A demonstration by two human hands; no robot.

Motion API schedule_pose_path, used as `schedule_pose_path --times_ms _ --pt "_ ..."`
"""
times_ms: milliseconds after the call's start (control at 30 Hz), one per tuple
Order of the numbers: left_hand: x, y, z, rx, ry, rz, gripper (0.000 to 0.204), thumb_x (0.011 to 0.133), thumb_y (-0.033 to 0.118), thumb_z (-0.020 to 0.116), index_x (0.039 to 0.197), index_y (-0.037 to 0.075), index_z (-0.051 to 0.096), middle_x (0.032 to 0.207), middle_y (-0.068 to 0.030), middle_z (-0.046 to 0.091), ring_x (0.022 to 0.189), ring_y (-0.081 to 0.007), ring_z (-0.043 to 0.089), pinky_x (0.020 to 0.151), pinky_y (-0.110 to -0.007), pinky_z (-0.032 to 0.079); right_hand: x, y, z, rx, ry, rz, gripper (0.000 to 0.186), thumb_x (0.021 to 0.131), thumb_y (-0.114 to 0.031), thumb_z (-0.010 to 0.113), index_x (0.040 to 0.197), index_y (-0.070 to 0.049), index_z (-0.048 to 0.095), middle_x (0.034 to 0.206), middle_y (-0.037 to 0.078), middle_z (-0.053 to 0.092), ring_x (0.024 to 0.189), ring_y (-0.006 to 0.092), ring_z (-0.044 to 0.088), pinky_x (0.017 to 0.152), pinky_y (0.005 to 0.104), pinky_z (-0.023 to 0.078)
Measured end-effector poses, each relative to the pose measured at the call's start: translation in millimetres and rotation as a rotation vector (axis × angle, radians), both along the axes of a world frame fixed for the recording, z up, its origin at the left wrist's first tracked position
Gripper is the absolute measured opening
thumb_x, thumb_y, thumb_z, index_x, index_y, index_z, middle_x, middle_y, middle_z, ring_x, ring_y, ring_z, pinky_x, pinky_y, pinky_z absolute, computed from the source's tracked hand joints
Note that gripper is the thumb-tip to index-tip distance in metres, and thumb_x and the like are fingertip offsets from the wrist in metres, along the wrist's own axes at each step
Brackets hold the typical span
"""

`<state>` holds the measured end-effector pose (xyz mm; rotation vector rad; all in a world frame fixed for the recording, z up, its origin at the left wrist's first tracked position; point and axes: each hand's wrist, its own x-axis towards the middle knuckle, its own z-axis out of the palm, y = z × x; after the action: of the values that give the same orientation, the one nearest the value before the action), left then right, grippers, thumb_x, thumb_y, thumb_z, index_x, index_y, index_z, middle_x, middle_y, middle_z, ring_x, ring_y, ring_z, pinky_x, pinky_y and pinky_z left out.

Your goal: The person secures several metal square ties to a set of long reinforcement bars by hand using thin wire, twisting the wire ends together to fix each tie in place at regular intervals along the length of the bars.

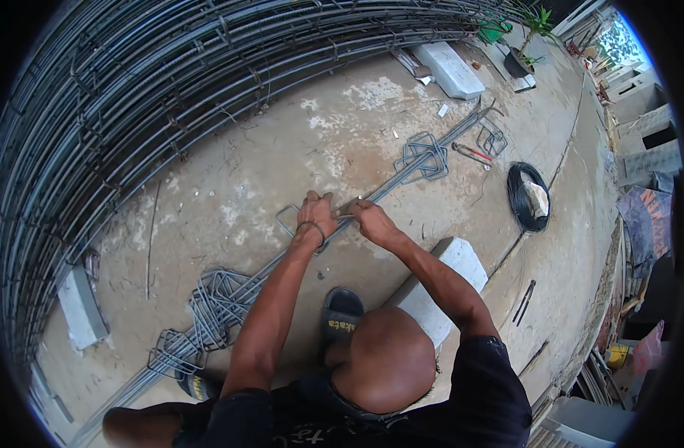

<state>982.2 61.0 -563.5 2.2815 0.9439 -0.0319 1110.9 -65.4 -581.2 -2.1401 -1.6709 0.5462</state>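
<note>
A bundle of long grey steel bars [387,187] runs diagonally over the concrete, from lower left to upper right. My left hand [317,214] is closed at the bundle on a bent wire stirrup [286,216], whose squared end sticks out to its left. A dark loop circles that wrist. Close beside it, my right hand [373,224] is closed on the bars, fingers bent over them; any small thing between its fingertips is hidden. More stirrups [424,158] hang around the bars farther up, and a thick cluster of stirrups [219,302] lies at the lower left.
Tied rebar cages [155,82] stand along the far left. Pincers with red handles [473,154] and a loose stirrup [493,138] lie near the bars' far end. Right of them are a coil of black wire [515,198], a dark hand tool [524,302] and a concrete block [458,272].
</note>
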Motion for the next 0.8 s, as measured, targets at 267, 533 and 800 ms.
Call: schedule_pose_path --times_ms 267,533,800 --pt "-75.0 14.5 -5.1 0.249 0.073 0.025 0.046 0.072 0.033 0.073 0.111 0.010 0.064 0.127 -0.0142 0.043 0.120 -0.0335 0.039 0.096 -0.047 0.036 -33.8 -10.0 46.7 0.253 -0.305 -0.124 0.034 0.077 -0.013 0.063 0.109 -0.006 0.054 0.103 0.016 0.054 0.103 0.0315 0.050 0.094 0.0527 0.036" --pt "-83.3 39.9 -45.8 0.032 -0.264 0.226 0.028 0.067 0.007 0.067 0.095 0.008 0.066 0.104 -0.0163 0.059 0.098 -0.0327 0.055 0.082 -0.040 0.046 -25.7 65.6 28.8 -0.160 -0.557 0.562 0.022 0.080 -0.017 0.056 0.100 -0.010 0.062 0.093 0.009 0.057 0.105 0.0245 0.053 0.108 0.0642 0.013" --pt "-114.2 25.3 -31.6 0.031 -0.171 0.332 0.042 0.060 -0.008 0.056 0.099 0.006 0.063 0.090 -0.0163 0.060 0.084 -0.0354 0.061 0.073 -0.041 0.050 -8.2 82.4 12.3 -0.179 -0.562 0.872 0.017 0.077 -0.011 0.052 0.091 -0.006 0.061 0.089 0.008 0.058 0.091 0.0224 0.059 0.083 0.0417 0.046"
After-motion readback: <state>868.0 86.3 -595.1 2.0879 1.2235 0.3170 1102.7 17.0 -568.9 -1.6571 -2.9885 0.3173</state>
